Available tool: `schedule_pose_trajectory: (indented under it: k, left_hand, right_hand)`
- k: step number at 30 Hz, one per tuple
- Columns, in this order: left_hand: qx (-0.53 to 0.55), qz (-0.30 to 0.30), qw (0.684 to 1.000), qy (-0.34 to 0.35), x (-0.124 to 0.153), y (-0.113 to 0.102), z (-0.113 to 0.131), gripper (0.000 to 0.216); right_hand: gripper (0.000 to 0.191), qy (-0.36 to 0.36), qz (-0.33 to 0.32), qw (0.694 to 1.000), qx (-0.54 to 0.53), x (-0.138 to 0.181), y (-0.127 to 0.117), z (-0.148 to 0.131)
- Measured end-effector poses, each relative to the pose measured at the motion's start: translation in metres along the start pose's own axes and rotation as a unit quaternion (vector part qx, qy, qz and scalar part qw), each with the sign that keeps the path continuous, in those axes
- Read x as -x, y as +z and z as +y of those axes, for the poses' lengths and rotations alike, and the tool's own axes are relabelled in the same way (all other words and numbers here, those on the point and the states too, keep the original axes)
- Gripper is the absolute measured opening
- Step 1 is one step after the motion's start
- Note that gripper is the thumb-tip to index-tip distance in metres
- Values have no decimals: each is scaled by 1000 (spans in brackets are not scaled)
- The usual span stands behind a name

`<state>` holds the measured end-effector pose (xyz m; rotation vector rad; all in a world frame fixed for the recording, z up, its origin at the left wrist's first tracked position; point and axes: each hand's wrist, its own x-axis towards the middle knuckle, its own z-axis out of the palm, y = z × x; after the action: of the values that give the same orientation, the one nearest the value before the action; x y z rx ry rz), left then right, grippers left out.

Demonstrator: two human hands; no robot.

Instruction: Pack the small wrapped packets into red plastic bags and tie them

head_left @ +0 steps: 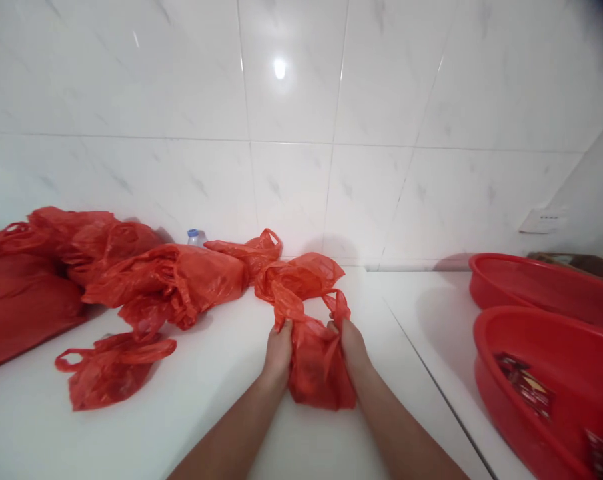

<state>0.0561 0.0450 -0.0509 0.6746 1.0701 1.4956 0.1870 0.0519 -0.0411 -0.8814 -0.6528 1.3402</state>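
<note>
A small red plastic bag (321, 373) with something inside it hangs or rests upright between my hands at the middle of the white table. My left hand (280, 347) is closed around its left handle side. On the opposite side my right hand (350, 340) grips the right handle, the fingers partly hidden by the plastic. What the bag contains cannot be made out. Just behind it lies another red plastic bag (306, 273), and to the left a small filled red bag (111, 373) sits apart with its handles loose.
Several filled red bags (206, 280) are heaped along the tiled wall at left. A bottle with a blue cap (193, 235) stands behind them. Two red basins (491, 353) occupy the right side; the nearer holds dark red packets (526, 387). A seam (431, 380) crosses the table.
</note>
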Motion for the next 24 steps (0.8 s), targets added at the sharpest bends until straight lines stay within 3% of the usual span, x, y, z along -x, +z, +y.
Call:
schedule_pose_trajectory:
  k: [5,8,11,16,21,24]
  left_hand:
    - [-93,2,994,53,14,9,-2,33]
    - [-43,-35,998,32,21,13,-6,29]
    - [13,-65,998,-4,24,14,-7,25]
    - [93,-60,991,-73,17,6,0,26]
    - [169,-63,966,-184,6,-2,11,25]
    - [160,-76,964,-196,4,-2,13,23]
  right_hand:
    - [15,-103,44,986,126,19,18,5]
    - [11,-153,26,963,219,30,31,6]
    - [12,-127,-11,961,244,31,34,8]
    - [20,5,-33,997,63,10,13,9]
    - [21,107,-70,987,-100,-11,-10,5]
    - [38,117,-141,974,-137,-10,-11,-2]
